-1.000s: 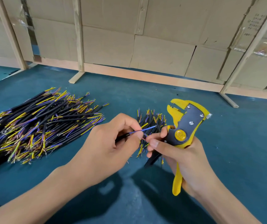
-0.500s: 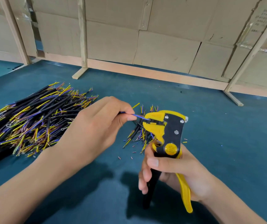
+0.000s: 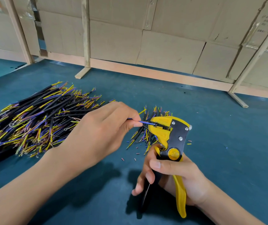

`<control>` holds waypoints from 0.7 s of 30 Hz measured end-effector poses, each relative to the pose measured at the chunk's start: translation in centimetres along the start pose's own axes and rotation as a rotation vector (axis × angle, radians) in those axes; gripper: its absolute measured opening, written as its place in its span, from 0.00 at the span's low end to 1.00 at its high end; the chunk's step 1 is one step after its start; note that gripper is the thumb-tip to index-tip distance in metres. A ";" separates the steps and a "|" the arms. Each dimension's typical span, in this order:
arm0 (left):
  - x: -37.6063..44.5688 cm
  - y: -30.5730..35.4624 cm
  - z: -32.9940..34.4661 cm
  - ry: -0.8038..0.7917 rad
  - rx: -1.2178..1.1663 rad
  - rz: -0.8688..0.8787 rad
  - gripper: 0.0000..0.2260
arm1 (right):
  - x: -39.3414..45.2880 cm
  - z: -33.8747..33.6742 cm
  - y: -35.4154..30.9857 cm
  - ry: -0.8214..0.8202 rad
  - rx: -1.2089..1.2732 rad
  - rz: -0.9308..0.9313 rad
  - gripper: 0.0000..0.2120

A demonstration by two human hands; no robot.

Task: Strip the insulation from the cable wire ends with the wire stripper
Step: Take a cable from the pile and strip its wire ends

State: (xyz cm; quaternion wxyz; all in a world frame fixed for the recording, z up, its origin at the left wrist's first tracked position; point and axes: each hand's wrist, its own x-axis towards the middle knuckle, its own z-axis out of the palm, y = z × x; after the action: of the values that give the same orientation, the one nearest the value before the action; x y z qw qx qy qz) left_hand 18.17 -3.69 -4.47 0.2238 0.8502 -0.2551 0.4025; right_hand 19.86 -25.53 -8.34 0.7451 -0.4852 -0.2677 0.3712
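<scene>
My left hand (image 3: 102, 135) pinches a black cable whose blue wire (image 3: 146, 122) runs to the right into the jaws of the wire stripper (image 3: 172, 137). The stripper is yellow and black and stands upright with its jaws pointing left. My right hand (image 3: 175, 177) grips its two handles from below, thumb across the front. The blue wire's tip is hidden inside the jaws. A small bunch of cables (image 3: 144, 137) lies on the table just behind the stripper.
A big pile of black cables (image 3: 32, 124) with yellow and purple wire ends lies on the left of the teal table (image 3: 227, 143). Small bits of cut insulation (image 3: 136, 153) are scattered near the stripper. Wooden frames and cardboard boxes (image 3: 170, 52) line the far edge.
A second ago the stripper was tilted away and both hands handled the wire. The stripper then swung upright, and the blue wire now sits in its jaws.
</scene>
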 end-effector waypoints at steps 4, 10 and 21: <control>-0.1 0.2 0.0 -0.033 0.010 0.011 0.09 | 0.0 0.4 0.1 -0.007 0.040 -0.007 0.09; -0.1 0.3 0.1 -0.037 0.014 0.042 0.07 | 0.3 1.0 -0.1 0.044 0.054 -0.006 0.10; -0.1 0.4 0.0 -0.058 -0.006 0.021 0.07 | 0.3 1.9 -0.1 0.199 0.036 0.021 0.14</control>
State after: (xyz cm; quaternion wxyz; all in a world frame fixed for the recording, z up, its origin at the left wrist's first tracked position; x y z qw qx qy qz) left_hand 17.91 -4.00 -4.47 0.2147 0.8581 -0.2717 0.3791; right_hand 18.60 -24.33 -7.47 0.7725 -0.5090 -0.1807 0.3338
